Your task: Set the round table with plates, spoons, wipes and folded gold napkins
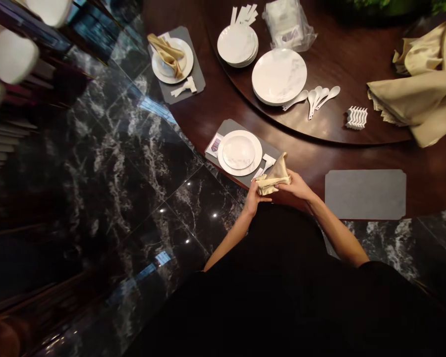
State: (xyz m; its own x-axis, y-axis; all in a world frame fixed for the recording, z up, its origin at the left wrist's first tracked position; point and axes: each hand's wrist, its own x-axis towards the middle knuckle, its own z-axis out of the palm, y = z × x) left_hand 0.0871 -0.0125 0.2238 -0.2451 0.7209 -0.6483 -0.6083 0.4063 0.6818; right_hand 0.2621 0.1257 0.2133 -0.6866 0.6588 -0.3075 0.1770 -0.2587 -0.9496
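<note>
Napkin (pixel 281 171): cloth, satin sheen. Plate stack (pixel 277 74): smooth, glossy (faintly marbled). Placemat (pixel 365 194): matt. Table (pixel 193 111): polished wood — it reflects light. Floor (pixel 107 148): glossy, veined stone. Bag (pixel 288 27): crinkled, clear plastic.

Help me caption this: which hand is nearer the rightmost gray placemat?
Right. The right hand, holding the napkin, is left of the rightmost gray placemat; the left hand, at the napkin's other end, is farther left.

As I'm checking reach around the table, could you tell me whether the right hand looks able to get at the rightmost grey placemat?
Probably yes: nothing visible stands between the right hand and that placemat, though the hand holds the gold napkin.
</note>
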